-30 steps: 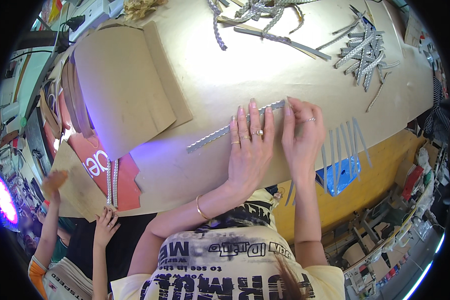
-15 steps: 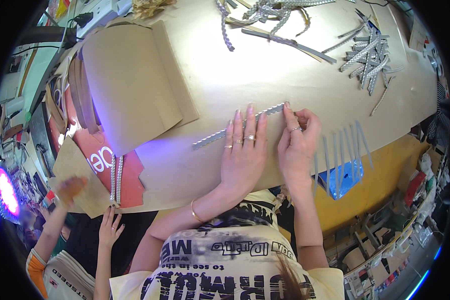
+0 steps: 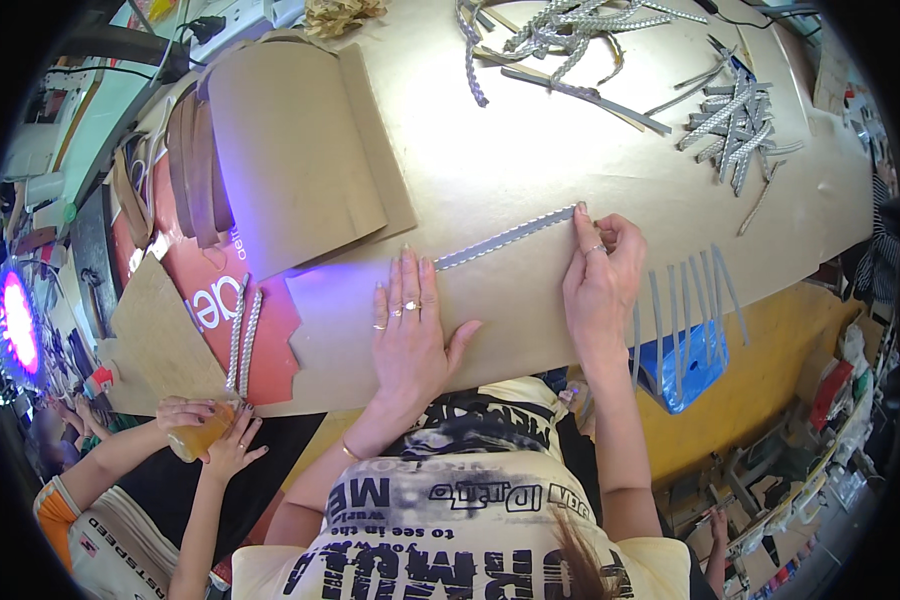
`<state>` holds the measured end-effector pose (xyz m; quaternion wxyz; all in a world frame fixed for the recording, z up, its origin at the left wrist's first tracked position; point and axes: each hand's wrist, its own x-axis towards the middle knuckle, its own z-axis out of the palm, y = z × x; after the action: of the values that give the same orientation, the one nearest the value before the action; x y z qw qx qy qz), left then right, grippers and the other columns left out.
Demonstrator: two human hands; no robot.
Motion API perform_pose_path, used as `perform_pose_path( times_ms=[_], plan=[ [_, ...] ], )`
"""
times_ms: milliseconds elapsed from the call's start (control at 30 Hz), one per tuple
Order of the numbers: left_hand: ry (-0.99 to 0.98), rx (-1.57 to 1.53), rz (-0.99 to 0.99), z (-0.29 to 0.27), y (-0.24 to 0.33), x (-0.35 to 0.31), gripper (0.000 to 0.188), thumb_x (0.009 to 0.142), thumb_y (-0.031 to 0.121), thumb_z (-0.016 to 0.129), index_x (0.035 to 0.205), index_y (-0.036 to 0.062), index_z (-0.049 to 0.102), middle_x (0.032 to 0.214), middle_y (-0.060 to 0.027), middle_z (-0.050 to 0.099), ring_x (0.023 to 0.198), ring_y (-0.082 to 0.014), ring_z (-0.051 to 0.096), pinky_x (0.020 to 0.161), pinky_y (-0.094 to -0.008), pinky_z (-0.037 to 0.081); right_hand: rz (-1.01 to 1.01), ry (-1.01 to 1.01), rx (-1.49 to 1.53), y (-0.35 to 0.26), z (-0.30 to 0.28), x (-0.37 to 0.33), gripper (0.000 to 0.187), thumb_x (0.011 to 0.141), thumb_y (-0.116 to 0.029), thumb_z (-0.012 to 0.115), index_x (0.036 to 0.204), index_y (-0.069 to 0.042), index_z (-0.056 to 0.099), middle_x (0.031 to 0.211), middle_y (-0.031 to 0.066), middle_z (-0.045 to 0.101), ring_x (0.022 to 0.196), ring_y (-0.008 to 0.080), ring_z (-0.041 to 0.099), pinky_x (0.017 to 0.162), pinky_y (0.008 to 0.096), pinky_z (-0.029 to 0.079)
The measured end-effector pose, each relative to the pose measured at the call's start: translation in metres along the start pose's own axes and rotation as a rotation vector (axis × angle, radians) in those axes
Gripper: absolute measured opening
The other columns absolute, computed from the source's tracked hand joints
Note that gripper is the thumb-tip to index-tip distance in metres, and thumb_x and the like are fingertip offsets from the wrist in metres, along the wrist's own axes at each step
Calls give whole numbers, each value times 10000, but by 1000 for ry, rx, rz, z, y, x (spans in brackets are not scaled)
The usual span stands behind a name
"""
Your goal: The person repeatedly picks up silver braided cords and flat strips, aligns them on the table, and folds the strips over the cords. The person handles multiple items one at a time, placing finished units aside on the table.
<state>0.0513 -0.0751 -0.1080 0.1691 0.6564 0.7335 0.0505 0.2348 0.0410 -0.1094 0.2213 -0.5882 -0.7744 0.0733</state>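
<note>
A grey strip with a silver braided edge [image 3: 510, 238] lies slantwise on the brown-paper-covered table in front of me. My left hand [image 3: 410, 340] rests flat, its fingers straight and the thumb spread, with the fingertips over the strip's left end, which they hide. At the strip's right end, my right hand [image 3: 608, 280] pinches the tip between thumb and finger, the other fingers curled. Several thin grey strips [image 3: 685, 315] hang side by side over the table's near edge, just right of my right hand.
Large brown sheets [image 3: 300, 160] are stacked at left, beside a red printed sheet [image 3: 275, 355] holding two braided cords [image 3: 251, 335]. A co-worker's hands hold an amber container [image 3: 198, 438] at the near left. Braided cords [image 3: 560, 40] and a strip pile [image 3: 735, 130] lie farther back.
My left hand has slid left along the strip to its left end, its thumb now spread. My right hand stays at the right end. The co-worker's hands have come together on the amber container.
</note>
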Motion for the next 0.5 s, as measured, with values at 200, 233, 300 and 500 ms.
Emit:
perform_pose_path(
  times_ms=[200,233,300,500],
  plan=[
    [49,-32,13,5,-3,0,872,922,471,592,1498,-86,248,1581,-271,206,1479,-412,181,1170,-586,132,-88,53,-26,-5,-3,4,403,853,-17,654,1250,-90,638,1148,149,570,1067,314,552,899,429,434],
    [61,-56,22,5,-4,0,863,923,459,597,1499,-84,251,1581,-270,208,1479,-410,181,1168,-591,130,-126,47,-16,-7,-5,4,400,855,-41,662,1249,-100,634,1173,139,571,1101,311,543,926,435,419],
    [83,-100,35,5,-6,0,848,921,433,610,1499,-77,257,1579,-270,212,1479,-412,183,1167,-596,127,-192,2,-40,-12,-8,7,365,859,-90,674,1222,-110,640,1214,117,571,1163,303,519,973,443,386],
    [129,-173,51,4,-4,-1,801,910,346,651,1498,-54,283,1575,-274,219,1474,-427,187,1166,-604,117,-206,-169,-102,-14,-20,20,233,861,-207,691,1069,-103,672,1283,89,559,1249,275,467,1041,447,320]
  ],
)
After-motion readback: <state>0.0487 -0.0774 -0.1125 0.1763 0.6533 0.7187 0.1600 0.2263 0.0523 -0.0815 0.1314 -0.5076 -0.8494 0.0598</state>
